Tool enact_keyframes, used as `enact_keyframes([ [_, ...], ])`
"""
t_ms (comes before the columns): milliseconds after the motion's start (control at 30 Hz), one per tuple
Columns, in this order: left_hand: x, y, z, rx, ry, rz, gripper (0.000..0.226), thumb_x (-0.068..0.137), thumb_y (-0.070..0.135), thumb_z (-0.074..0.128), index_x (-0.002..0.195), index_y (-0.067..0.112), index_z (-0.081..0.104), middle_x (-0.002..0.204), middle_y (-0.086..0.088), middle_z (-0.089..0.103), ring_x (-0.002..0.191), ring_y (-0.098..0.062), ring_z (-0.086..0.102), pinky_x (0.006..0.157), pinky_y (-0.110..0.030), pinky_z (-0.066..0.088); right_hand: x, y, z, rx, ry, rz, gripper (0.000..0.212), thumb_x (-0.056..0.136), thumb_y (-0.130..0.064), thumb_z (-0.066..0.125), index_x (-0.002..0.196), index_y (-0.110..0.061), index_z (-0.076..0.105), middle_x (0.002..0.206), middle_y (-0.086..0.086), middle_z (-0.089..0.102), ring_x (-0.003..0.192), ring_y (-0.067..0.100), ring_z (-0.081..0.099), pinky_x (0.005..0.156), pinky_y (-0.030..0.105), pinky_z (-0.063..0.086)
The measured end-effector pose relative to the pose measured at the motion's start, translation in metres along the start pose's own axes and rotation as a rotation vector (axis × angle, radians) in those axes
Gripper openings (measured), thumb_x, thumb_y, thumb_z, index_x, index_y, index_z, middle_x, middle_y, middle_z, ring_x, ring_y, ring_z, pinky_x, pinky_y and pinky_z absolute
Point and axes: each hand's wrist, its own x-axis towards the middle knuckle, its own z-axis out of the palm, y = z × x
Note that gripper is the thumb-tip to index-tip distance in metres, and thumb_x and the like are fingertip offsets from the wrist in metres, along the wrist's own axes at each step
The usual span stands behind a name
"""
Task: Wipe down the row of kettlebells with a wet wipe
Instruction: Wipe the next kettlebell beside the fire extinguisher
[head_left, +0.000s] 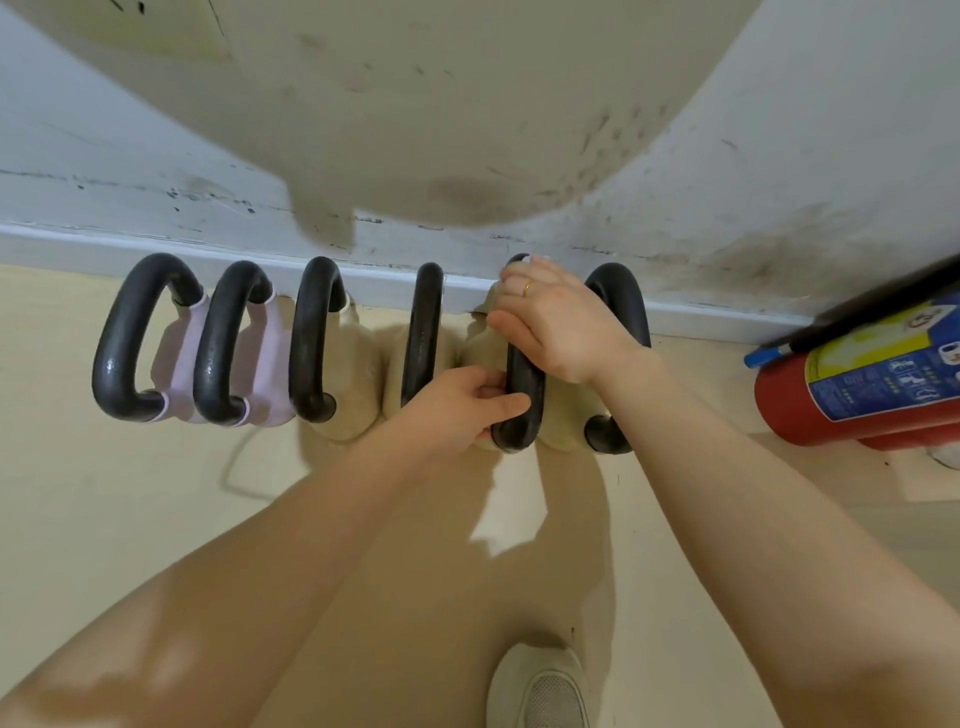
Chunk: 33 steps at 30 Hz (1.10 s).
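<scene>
Head view: six kettlebells (332, 358) lined up on the floor (130, 519) against the baseboard, all with smooth, glossy black loop handles. Two on the left in matte lilac (270, 358), the rest beige. Left hand (462, 408) pinching the near end of the fifth kettlebell handle (522, 405). Right hand (558, 325) curled over the far end of it, with a scrap of white wet wipe (535, 258) peeking past the fingertips. Red fire extinguisher (852, 395) lying at right, blue-and-yellow label too blurry to read. Scuffed white wall behind.
</scene>
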Motion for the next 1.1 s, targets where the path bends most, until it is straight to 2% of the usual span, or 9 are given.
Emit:
enact_keyframes([
  [100, 0.0, -0.001, 0.0, 0.024, 0.0, 0.005, 0.036, 0.091, 0.015, 0.056, 0.126, 0.011, 0.054, 0.111, -0.002, 0.066, 0.084, 0.0, 0.061, 0.056, -0.002, 0.046, -0.001, 0.002, 0.001, 0.302, 0.04, 0.154, 0.056, 0.098, -0.04, 0.019, 0.114, -0.009, 0.062, 0.127, 0.007, 0.058, 0.131, 0.024, 0.04, 0.114, 0.04, 0.024],
  [200, 0.001, 0.0, -0.001, 0.084, -0.006, 0.006, 0.038, 0.09, 0.019, 0.057, 0.127, 0.015, 0.053, 0.108, 0.003, 0.067, 0.09, -0.002, 0.062, 0.061, -0.006, 0.05, -0.009, -0.014, 0.003, 0.832, 0.148, 0.486, 0.05, 0.101, -0.037, 0.025, 0.142, -0.01, 0.033, 0.151, 0.004, 0.033, 0.137, 0.011, 0.028, 0.117, 0.03, 0.015],
  [333, 0.001, 0.004, -0.002, 0.134, 0.016, 0.068, 0.056, 0.087, 0.018, 0.061, 0.137, 0.025, 0.036, 0.105, 0.0, 0.069, 0.095, -0.01, 0.066, 0.086, -0.027, 0.052, -0.021, -0.026, 0.018, 1.774, 0.267, 0.847, 0.06, 0.092, -0.055, 0.039, 0.128, -0.008, 0.049, 0.121, 0.008, 0.058, 0.111, 0.019, 0.055, 0.105, 0.034, 0.037],
  [433, -0.001, 0.007, -0.002, 0.145, 0.0, 0.143, 0.063, 0.087, 0.012, 0.061, 0.138, 0.034, 0.032, 0.099, 0.009, 0.067, 0.085, 0.003, 0.066, 0.081, -0.015, 0.051, -0.03, -0.015, 0.02, 2.268, 0.288, 0.88, 0.072, 0.092, -0.059, 0.029, 0.131, -0.001, 0.046, 0.106, 0.014, 0.054, 0.108, 0.026, 0.051, 0.11, 0.037, 0.032],
  [500, -0.001, 0.006, 0.0, 0.134, 0.006, 0.141, 0.059, 0.087, 0.011, 0.061, 0.135, 0.034, 0.035, 0.099, 0.01, 0.065, 0.081, 0.007, 0.066, 0.074, -0.01, 0.051, -0.029, -0.02, 0.022, 2.246, 0.246, 0.898, 0.076, 0.093, -0.06, 0.023, 0.129, 0.0, 0.051, 0.117, 0.016, 0.059, 0.118, 0.027, 0.053, 0.11, 0.042, 0.034],
  [600, 0.001, 0.001, 0.001, 0.188, 0.083, 0.073, 0.038, 0.084, 0.019, 0.064, 0.119, 0.019, 0.047, 0.106, -0.003, 0.068, 0.098, -0.012, 0.065, 0.089, -0.03, 0.052, -0.021, -0.03, 0.013, 2.043, 0.204, 0.992, 0.071, 0.094, -0.058, 0.02, 0.11, -0.002, 0.061, 0.093, 0.013, 0.065, 0.089, 0.026, 0.062, 0.098, 0.042, 0.044],
  [700, 0.004, 0.0, 0.0, 0.228, 0.098, 0.006, 0.034, 0.083, 0.026, 0.067, 0.11, 0.012, 0.052, 0.102, -0.003, 0.067, 0.094, -0.017, 0.063, 0.094, -0.04, 0.049, -0.007, -0.021, 0.001, 2.213, 0.277, 1.027, 0.073, 0.094, -0.056, 0.022, 0.115, 0.006, 0.052, 0.099, 0.018, 0.063, 0.087, 0.027, 0.06, 0.101, 0.041, 0.042],
  [1000, 0.001, 0.004, -0.001, 0.234, 0.067, 0.019, 0.029, 0.084, 0.023, 0.065, 0.107, 0.008, 0.056, 0.096, -0.004, 0.065, 0.084, -0.012, 0.06, 0.079, -0.025, 0.049, -0.039, -0.045, 0.02, 1.996, 0.198, 1.106, 0.059, 0.095, -0.053, 0.029, 0.102, -0.01, 0.069, 0.1, 0.018, 0.071, 0.093, 0.031, 0.069, 0.092, 0.044, 0.048],
  [1100, 0.0, 0.005, 0.0, 0.233, 0.085, 0.004, 0.031, 0.083, 0.025, 0.066, 0.109, 0.01, 0.056, 0.101, -0.007, 0.067, 0.092, -0.018, 0.063, 0.085, -0.033, 0.051, -0.032, -0.048, 0.015, 1.952, 0.287, 1.081, 0.053, 0.096, -0.048, 0.033, 0.102, -0.01, 0.068, 0.107, 0.018, 0.069, 0.099, 0.031, 0.066, 0.09, 0.042, 0.05],
])
